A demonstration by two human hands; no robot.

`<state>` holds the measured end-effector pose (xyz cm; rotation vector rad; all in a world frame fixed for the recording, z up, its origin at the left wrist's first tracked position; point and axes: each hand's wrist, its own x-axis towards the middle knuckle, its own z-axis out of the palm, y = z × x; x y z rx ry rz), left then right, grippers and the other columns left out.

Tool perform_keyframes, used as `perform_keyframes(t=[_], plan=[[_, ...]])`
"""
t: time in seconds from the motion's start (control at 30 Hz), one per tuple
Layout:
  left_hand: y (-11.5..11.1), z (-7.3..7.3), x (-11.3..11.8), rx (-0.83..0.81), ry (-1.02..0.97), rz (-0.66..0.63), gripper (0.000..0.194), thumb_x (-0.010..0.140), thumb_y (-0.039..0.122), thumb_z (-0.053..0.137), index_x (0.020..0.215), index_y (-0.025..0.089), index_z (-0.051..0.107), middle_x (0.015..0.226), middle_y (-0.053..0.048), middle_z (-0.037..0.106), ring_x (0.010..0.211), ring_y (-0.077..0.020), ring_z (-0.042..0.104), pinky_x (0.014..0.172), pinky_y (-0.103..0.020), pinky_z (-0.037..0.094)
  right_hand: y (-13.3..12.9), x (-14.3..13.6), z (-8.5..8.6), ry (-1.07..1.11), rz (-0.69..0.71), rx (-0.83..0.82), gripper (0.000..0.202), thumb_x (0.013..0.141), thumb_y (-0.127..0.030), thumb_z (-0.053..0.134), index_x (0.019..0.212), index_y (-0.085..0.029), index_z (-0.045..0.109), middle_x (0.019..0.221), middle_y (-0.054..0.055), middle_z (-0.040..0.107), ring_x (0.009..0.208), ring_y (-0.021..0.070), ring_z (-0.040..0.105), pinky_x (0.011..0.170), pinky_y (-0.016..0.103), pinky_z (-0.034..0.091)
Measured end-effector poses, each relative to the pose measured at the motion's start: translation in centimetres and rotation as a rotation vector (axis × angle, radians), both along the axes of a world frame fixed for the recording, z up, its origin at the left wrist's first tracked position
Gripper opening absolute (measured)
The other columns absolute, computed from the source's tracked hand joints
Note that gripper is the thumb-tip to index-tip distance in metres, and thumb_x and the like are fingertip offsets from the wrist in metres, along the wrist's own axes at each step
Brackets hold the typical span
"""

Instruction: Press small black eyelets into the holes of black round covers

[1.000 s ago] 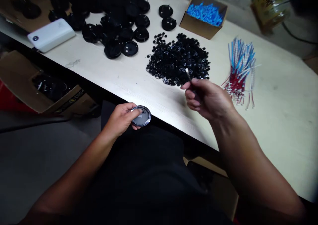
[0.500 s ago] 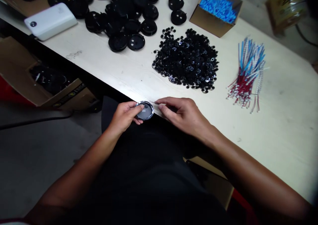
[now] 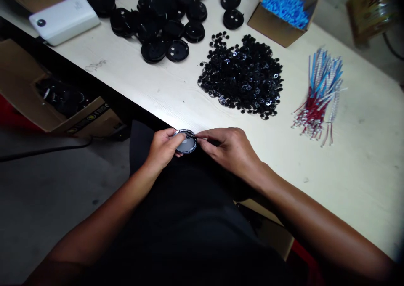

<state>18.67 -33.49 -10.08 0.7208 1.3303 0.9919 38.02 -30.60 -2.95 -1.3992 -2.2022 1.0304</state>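
A round dark disc with a shiny rim [image 3: 188, 144] is gripped at its left side by my left hand [image 3: 163, 147], the thumb lying over its face. My right hand [image 3: 225, 147] is at the disc's right edge, thumb and forefinger pinched together. Whatever is between those fingertips is too small to make out. Both hands are just off the table's front edge. Behind them on the table [image 3: 151, 94] lies a heap of small black round parts [image 3: 246, 78].
Larger black round pieces [image 3: 153, 49] are piled at the back, beside a white power bank [image 3: 65, 20]. An open carton [image 3: 274, 29] holds blue parts. A bundle of wires [image 3: 320, 94] lies at right. Another carton [image 3: 91, 124] stands below the table at left.
My right hand has moved left and slightly down, so its fingertips now reach the disc's edge. The view has shifted slightly, with the table items appearing further right.
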Motion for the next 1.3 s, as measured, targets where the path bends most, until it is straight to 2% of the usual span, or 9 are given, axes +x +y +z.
perform_keyframes(t=[0.17,0.37,0.6,1.3], plan=[[0.1,0.0,0.2,-0.023,0.002,0.011,0.022,0.08,0.035,0.073,0.073,0.015,0.07,0.058,0.001,0.065,0.044,-0.0115,0.059,0.036,-0.019,0.046,-0.4,-0.4,-0.2,-0.048,-0.065,0.023,0.019,0.094,-0.025,0.068,0.107,-0.022,0.082,0.093,0.005,0.082,0.083,0.0239,0.076,0.074,0.033,0.052],[0.2,0.0,0.3,-0.049,-0.015,0.008,0.022,0.08,0.035,0.073,0.071,0.015,0.07,0.057,0.001,0.065,0.043,-0.0116,0.058,0.036,-0.02,0.045,-0.2,-0.6,0.1,-0.066,-0.109,-0.026,0.012,0.092,-0.023,0.068,0.095,-0.02,0.08,0.079,0.003,0.077,0.071,0.0184,0.07,0.067,0.028,0.045],[0.3,0.1,0.5,-0.054,-0.033,0.01,0.022,0.081,0.033,0.072,0.069,0.015,0.07,0.056,0.002,0.064,0.044,-0.0114,0.058,0.037,-0.019,0.046,0.3,-0.8,0.5,-0.007,-0.117,-0.119,0.011,0.092,-0.021,0.068,0.093,-0.019,0.079,0.075,0.001,0.074,0.069,0.016,0.066,0.067,0.027,0.042],[0.0,0.2,1.0,-0.117,-0.077,0.054,0.021,0.082,0.034,0.069,0.07,0.018,0.065,0.056,0.002,0.064,0.042,-0.0138,0.059,0.035,-0.022,0.047,1.6,-0.1,0.3,0.041,-0.092,-0.296,0.014,0.094,-0.029,0.067,0.093,-0.021,0.079,0.08,0.001,0.073,0.066,0.0134,0.059,0.062,0.027,0.04]])
